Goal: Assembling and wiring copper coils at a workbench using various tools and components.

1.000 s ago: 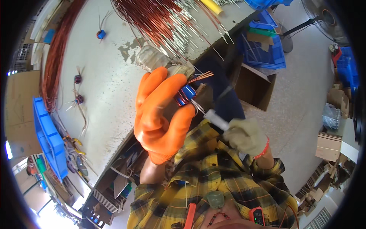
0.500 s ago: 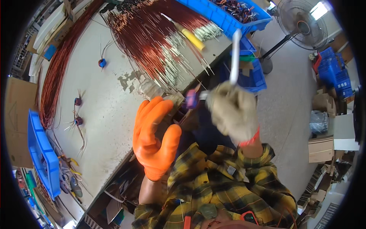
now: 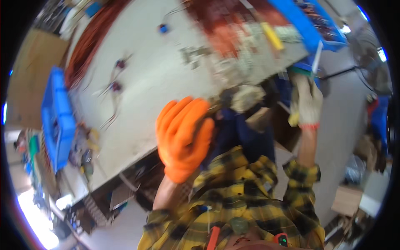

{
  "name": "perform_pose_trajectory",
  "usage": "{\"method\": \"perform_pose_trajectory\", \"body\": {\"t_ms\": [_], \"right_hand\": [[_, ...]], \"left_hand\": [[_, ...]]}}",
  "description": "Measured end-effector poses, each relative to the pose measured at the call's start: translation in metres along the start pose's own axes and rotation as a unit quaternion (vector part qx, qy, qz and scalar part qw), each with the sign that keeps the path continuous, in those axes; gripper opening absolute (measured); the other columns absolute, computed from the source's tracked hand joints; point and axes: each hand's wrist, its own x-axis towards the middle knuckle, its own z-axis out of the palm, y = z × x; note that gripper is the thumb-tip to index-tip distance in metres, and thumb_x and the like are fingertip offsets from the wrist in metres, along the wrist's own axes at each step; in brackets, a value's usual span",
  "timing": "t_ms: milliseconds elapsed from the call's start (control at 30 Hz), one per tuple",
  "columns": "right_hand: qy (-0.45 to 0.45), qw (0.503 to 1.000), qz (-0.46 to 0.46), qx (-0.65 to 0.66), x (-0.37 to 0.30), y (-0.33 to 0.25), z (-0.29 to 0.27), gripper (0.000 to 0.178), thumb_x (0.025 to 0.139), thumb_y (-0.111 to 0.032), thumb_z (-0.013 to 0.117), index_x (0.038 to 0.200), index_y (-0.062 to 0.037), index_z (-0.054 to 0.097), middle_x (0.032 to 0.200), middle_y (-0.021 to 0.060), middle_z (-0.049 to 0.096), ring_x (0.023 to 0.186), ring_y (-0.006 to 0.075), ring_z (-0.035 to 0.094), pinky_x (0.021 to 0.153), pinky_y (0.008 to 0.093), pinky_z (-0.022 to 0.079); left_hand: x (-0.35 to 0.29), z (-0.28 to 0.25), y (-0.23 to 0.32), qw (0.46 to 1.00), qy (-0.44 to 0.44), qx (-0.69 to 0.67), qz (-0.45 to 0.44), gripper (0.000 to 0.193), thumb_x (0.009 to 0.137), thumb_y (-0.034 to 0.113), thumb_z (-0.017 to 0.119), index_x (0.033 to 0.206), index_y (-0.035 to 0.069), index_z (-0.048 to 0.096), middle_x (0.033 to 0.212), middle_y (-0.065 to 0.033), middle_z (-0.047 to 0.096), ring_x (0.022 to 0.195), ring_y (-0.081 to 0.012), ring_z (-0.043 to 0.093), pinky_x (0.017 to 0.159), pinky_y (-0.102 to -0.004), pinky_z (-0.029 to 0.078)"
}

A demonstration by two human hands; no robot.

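My left hand (image 3: 183, 139), in an orange rubber-coated glove, is raised over the front edge of the worktable (image 3: 154, 83). Its fingers are stretched and nothing shows in them. Off to the right, my right hand (image 3: 307, 102), in a pale knit glove with a red cuff, reaches beside the table's corner toward the blue bins. A white rod (image 3: 317, 58) sticks up from its closed fingers; motion blur smears the rod's details. Between the hands, a crumpled pale cloth-like bundle (image 3: 248, 98) lies above my lap. No coil is visible in either hand.
Red wires with pale ends (image 3: 225, 37) and a yellow-handled tool (image 3: 272, 36) lie on the table. Small wound coils (image 3: 115, 86) and a blue one (image 3: 162, 28) lie left of them. A blue tray (image 3: 58, 121) is far left; a filled blue bin (image 3: 310, 25) stands back right.
The view has swung, shifting the table rightward. My right hand has moved right and away from the left, toward the blue bins. The purple-red coil beside it is out of sight.
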Motion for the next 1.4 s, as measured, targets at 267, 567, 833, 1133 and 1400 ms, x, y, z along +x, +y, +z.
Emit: {"method": "perform_pose_trajectory", "body": {"t_ms": [267, 567, 833, 1133, 1400], "right_hand": [[-0.191, 0.979, 0.042, -0.05, -0.067, 0.074, -0.008, 0.03, 0.105, -0.03, 0.065, 0.097, -0.0014, 0.067, 0.06, 0.0009, 0.056, 0.044, 0.0057, 0.048, 0.041, 0.0231, 0.036], [-0.224, 0.974, 0.024, -0.021, -0.086, 0.091, -0.008, 0.028, 0.105, -0.027, 0.065, 0.098, -0.0002, 0.067, 0.06, 0.0004, 0.058, 0.047, 0.0056, 0.051, 0.042, 0.0235, 0.037], [-0.139, 0.988, -0.034, 0.052, -0.113, 0.062, -0.003, 0.012, 0.096, -0.01, 0.073, 0.095, 0.001, 0.069, 0.062, 0.0008, 0.061, 0.049, 0.0071, 0.054, 0.045, 0.023, 0.041], [-0.136, 0.928, -0.339, -0.065, -0.098, -0.02, 0.037, 0.034, 0.085, -0.02, 0.091, 0.108, -0.0031, 0.073, 0.067, 0.0036, 0.069, 0.058, 0.0071, 0.065, 0.055, 0.0255, 0.055], [-0.12, 0.973, -0.149, 0.129, -0.106, -0.017, 0.024, 0.022, 0.094, -0.003, 0.076, 0.113, 0.0062, 0.071, 0.091, 0.015, 0.076, 0.064, 0.011, 0.066, 0.054, 0.0232, 0.053]], "left_hand": [[0.032, -0.056, -0.066, 0.944, 0.069, 0.309, -0.089, 0.039, 0.088, 0.014, 0.078, 0.125, 0.003, 0.071, 0.111, -0.0142, 0.075, 0.095, -0.0348, 0.07, 0.087, -0.0446, 0.053], [0.046, -0.086, -0.123, 0.839, -0.075, 0.411, -0.348, 0.056, 0.094, 0.051, 0.066, 0.139, 0.017, 0.069, 0.119, -0.0153, 0.077, 0.111, -0.0367, 0.071, 0.097, -0.0423, 0.053], [0.032, -0.048, -0.039, 0.969, 0.025, 0.23, -0.09, 0.054, 0.082, 0.007, 0.082, 0.134, 0.006, 0.069, 0.103, -0.008, 0.078, 0.093, -0.0284, 0.07, 0.095, -0.044, 0.053], [0.037, -0.013, 0.065, 0.977, -0.151, 0.129, 0.074, 0.07, 0.07, 0.005, 0.087, 0.137, 0.004, 0.067, 0.117, -0.0066, 0.078, 0.107, -0.0255, 0.072, 0.111, -0.0496, 0.047], [-0.03, -0.007, 0.096, 0.943, -0.115, 0.065, 0.307, 0.016, 0.088, 0.026, 0.078, 0.087, 0.011, 0.072, 0.094, -0.0064, 0.075, 0.084, -0.02, 0.073, 0.071, -0.0315, 0.047]]}}
